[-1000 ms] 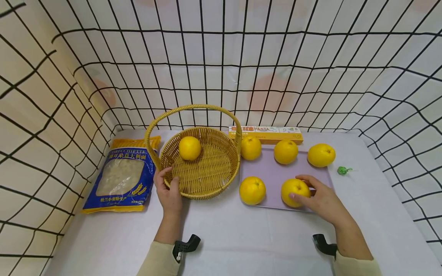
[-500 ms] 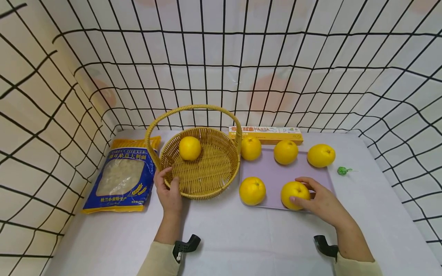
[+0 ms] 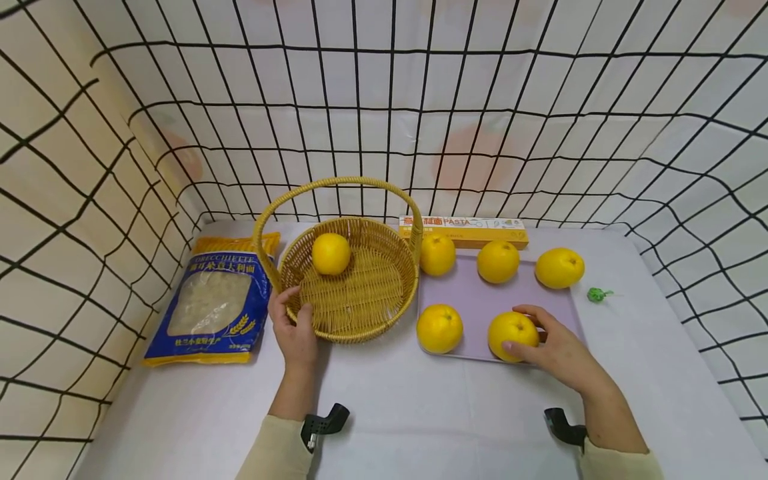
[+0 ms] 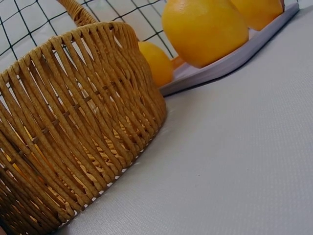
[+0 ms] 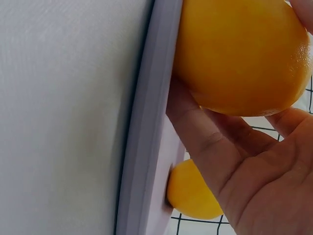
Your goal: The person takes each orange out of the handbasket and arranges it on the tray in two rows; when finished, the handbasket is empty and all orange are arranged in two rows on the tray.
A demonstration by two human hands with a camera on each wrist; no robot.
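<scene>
My left hand (image 3: pixel 295 340) grips the near-left rim of a woven wicker basket (image 3: pixel 360 300) with a tall arched handle. One yellow orange (image 3: pixel 331 254) lies inside at the back left. On the lilac tray (image 3: pixel 471 293), my right hand (image 3: pixel 561 350) holds a yellow orange (image 3: pixel 509 332) at the front edge, thumb on its near side and fingers round the back. The right wrist view shows fingers tucked under this orange (image 5: pixel 239 54), right at the tray's rim (image 5: pixel 146 127). In the left wrist view, the basket's wall (image 4: pixel 78 112) hides my left hand almost entirely.
Another orange (image 3: pixel 440 329) sits at the tray's front left. Along its back are two oranges and a more oblong yellow fruit (image 3: pixel 559 268). A pasta box (image 3: pixel 474 232) lies behind, a pasta bag (image 3: pixel 210 300) left of the basket, a small green object (image 3: pixel 597 295) right.
My right hand and its orange have shifted very slightly toward me. The head view has tilted a little. My left hand stays on the basket rim.
</scene>
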